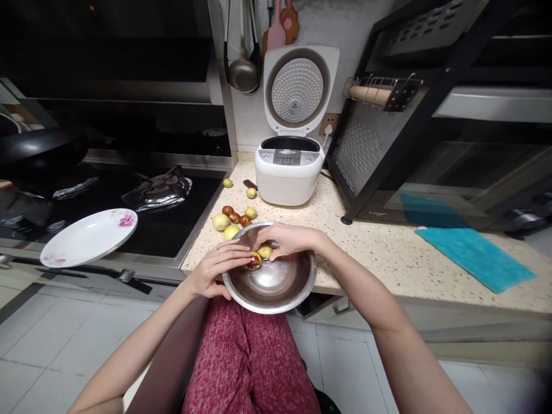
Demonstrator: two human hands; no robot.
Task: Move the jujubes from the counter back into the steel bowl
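Observation:
A steel bowl (276,287) sits at the front edge of the speckled counter (379,247), partly overhanging it. Over its near rim both hands meet. My left hand (215,267) pinches a small brown-and-yellow fruit (254,261). My right hand (284,238) is closed on a pale yellow-green fruit (265,251) right beside it. Several more small fruits (233,221) lie loose on the counter just behind the bowl, some brown, some yellow-green.
A white rice cooker (288,172) stands open at the back. A white flowered plate (88,237) rests on the black stove's front edge, with a dark pan (38,146) at the left. A black rack (388,126) and a teal cloth (474,256) are on the right.

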